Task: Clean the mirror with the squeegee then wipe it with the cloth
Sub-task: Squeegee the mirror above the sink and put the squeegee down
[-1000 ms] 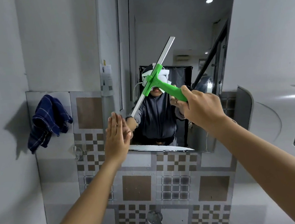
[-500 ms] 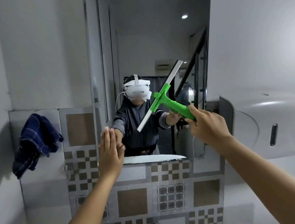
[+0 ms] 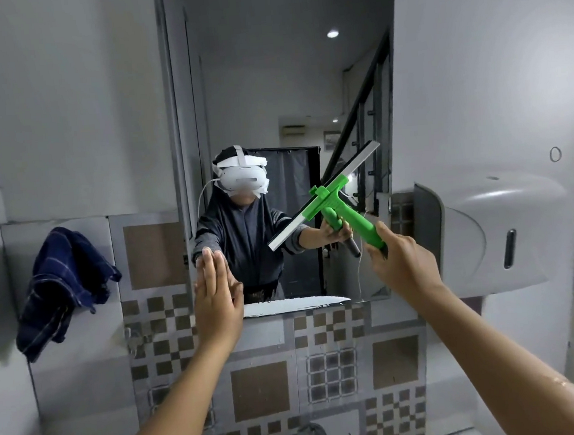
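Green squeegee [image 3: 337, 201], gripped by its handle in the right hand [image 3: 402, 263], lies tilted against the mirror [image 3: 268, 81] at 3 o'clock. Left hand [image 3: 218, 301] is flat and empty on the glass at 8 o'clock; it may smear. The cloth [image 3: 62, 286] hangs at 9 o'clock.

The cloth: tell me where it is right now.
In the head view, the dark blue cloth hangs on the wall at the left, beside the tiled panel, left of the mirror and away from both hands.

Glossy mirror [image 3: 268, 81], green plastic squeegee [image 3: 343, 209]
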